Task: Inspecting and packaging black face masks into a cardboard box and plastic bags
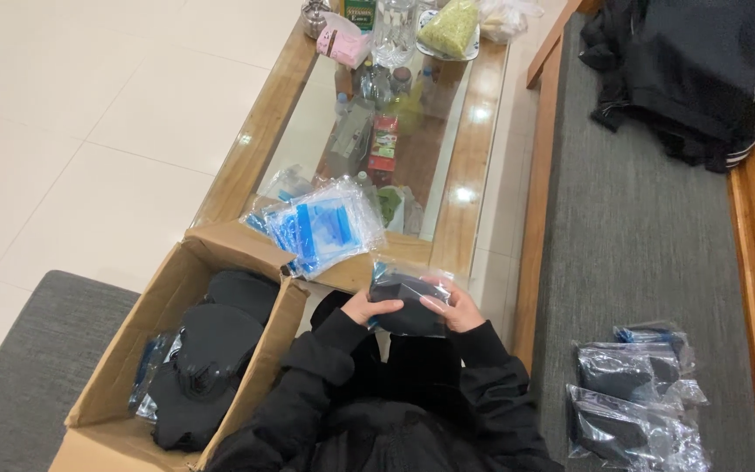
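Observation:
My left hand (363, 307) and my right hand (453, 307) both hold a clear plastic bag with a black item (408, 302) inside it, close in front of my chest. The left hand grips its left edge, the right hand its right edge. Just beyond lies a stack of clear zip bags with blue strips (323, 227) on the near end of the table. An open cardboard box (115, 385) at my left holds several black caps (211, 350).
A wood-framed glass coffee table (469, 166) carries bottles, packets and a pink container at its far end. On the grey cushion at right lie several bagged black items (635, 398). A dark jacket (701, 70) is heaped at top right.

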